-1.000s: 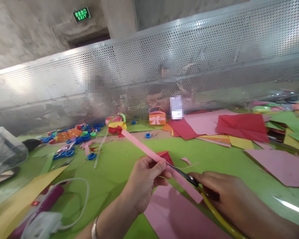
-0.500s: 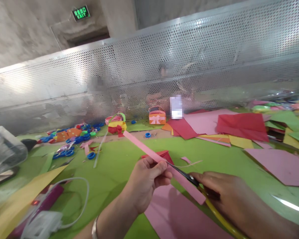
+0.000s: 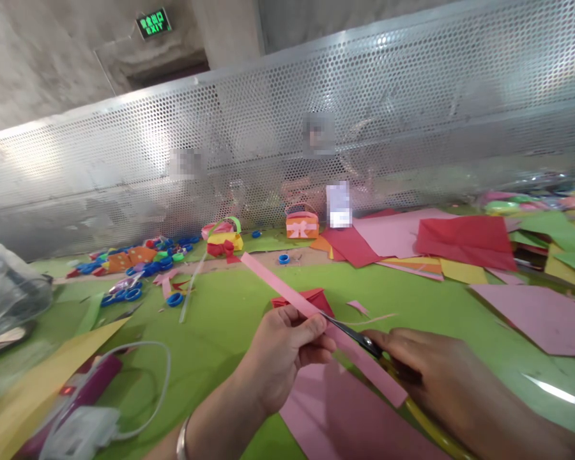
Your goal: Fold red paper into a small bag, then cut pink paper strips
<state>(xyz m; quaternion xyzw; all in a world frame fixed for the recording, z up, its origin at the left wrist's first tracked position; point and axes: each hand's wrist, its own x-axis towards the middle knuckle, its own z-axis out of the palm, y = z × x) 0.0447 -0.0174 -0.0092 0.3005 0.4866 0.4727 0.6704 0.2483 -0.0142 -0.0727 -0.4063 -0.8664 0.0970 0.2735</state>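
Note:
My left hand (image 3: pixel 287 358) pinches a long pink paper strip (image 3: pixel 273 281) near its middle, between thumb and fingers. The strip slants from upper left to lower right above the table. My right hand (image 3: pixel 426 364) is closed around scissors (image 3: pixel 364 342) with dark blades and a yellow handle. Their blades lie along the strip's upper edge, the tips close to my left thumb. A thin pale sliver (image 3: pixel 374 321) curls out from the blades. Below my hands lies a larger sheet of pink paper (image 3: pixel 335 402). Behind my left hand sits a folded red paper piece (image 3: pixel 311 299).
A small orange paper basket (image 3: pixel 301 228) and a yellow one (image 3: pixel 225 243) stand by the perforated metal screen (image 3: pixel 268 140). Coloured sheets (image 3: pixel 464 243) pile at the right. Blue scissors and rings (image 3: pixel 134 281) lie left, near a purple power strip (image 3: pixel 91 390) with a white cable.
The pink strip has slid slightly right and down together with my left fingers. The thin sliver reaches a little farther right. My right hand and the scissors have barely moved.

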